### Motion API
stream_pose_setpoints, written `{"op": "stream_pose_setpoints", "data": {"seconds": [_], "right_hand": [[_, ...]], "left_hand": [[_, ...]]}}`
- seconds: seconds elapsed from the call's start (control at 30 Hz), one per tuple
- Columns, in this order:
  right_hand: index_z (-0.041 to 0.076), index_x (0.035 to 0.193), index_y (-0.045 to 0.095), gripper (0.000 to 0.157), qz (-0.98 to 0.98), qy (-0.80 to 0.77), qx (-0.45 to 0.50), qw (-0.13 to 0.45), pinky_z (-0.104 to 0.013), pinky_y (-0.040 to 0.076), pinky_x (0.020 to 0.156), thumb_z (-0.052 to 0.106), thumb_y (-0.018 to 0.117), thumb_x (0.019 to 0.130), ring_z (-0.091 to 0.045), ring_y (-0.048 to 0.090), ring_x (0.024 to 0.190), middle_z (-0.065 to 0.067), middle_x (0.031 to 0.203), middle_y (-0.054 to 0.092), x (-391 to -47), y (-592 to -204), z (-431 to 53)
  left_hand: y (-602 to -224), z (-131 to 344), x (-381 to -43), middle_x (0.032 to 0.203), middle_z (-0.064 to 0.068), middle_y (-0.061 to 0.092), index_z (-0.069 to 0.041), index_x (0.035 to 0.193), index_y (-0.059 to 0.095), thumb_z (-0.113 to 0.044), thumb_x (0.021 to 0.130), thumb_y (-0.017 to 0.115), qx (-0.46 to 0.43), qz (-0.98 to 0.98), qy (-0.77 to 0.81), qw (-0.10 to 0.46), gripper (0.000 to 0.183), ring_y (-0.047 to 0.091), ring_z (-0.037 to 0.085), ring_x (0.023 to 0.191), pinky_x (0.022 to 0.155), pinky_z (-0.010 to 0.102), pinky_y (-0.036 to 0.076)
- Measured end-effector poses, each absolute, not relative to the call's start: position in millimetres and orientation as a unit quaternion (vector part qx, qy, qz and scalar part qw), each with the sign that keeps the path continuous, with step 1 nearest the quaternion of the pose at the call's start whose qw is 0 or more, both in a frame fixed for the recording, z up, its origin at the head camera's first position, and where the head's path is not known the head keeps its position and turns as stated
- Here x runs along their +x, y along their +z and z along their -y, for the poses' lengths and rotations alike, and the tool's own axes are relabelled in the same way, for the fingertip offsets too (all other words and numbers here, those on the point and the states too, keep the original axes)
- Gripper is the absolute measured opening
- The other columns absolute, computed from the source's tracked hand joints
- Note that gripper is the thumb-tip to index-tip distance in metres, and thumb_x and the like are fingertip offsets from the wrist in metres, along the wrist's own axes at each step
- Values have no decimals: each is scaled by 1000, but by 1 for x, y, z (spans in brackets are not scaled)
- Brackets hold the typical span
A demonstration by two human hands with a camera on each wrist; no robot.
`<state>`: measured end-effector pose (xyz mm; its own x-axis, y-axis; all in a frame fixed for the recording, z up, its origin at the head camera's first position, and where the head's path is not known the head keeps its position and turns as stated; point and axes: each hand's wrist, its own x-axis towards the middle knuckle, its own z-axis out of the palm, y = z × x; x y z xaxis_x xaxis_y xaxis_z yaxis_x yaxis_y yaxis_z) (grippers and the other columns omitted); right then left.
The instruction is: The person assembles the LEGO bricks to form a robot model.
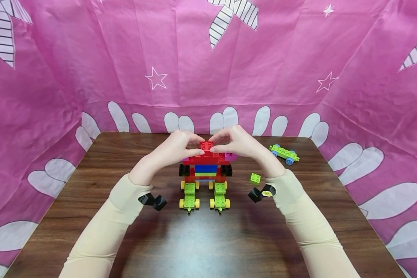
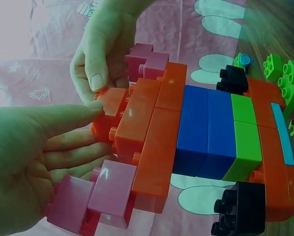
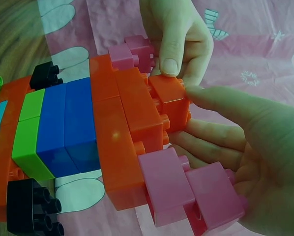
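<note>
A toy figure built of large bricks stands upright on the table, with a red brick at its top. My left hand pinches that brick from the left, thumb in front and fingers behind. From the other side my right hand holds the same brick in a like way. Below it are wider red bricks, then blue bricks and light green bricks. Pink bricks step out at both sides, and black bricks stick out lower down. The feet are green wheeled bases with yellow wheels.
A loose light green brick lies right of the figure, near my right wrist. Farther back on the right stands a green wheeled base with blue wheels. Pink printed cloth surrounds the brown wooden table at the back and sides.
</note>
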<state>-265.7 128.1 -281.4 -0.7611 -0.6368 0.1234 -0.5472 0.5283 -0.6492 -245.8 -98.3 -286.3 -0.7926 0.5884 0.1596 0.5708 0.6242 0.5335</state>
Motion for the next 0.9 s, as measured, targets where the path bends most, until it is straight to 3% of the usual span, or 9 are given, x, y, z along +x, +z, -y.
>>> {"op": "stream_pose_setpoints", "data": {"seconds": [0.37, 0.6, 0.9], "right_hand": [[6, 107, 74, 28, -875, -353, -321, 80, -37, 56, 84, 20, 77, 83, -20, 68, 95, -8, 101, 74, -264, -279, -128], [5, 106, 75, 28, -877, -354, -315, 83, -35, 57, 82, 18, 78, 82, -20, 69, 93, -9, 99, 74, -264, -278, -126], [5, 104, 75, 26, -876, -347, -323, 90, -34, 57, 80, 18, 77, 82, -19, 70, 91, -7, 97, 75, -266, -277, -125]], "left_hand": [[-286, 97, -248, 109, 10, 72, -4, 117, 69, -23, 88, 72, 314, -902, 294, 31, 35, 67, 21, 102, 92, 37, 53], [-281, 95, -250, 103, 9, 74, -4, 111, 72, -22, 85, 75, 330, -898, 288, 34, 32, 69, 20, 94, 84, 34, 55], [-272, 93, -258, 100, 10, 74, -2, 109, 72, -20, 82, 78, 308, -901, 292, 95, 32, 69, 21, 94, 86, 35, 55]]}}
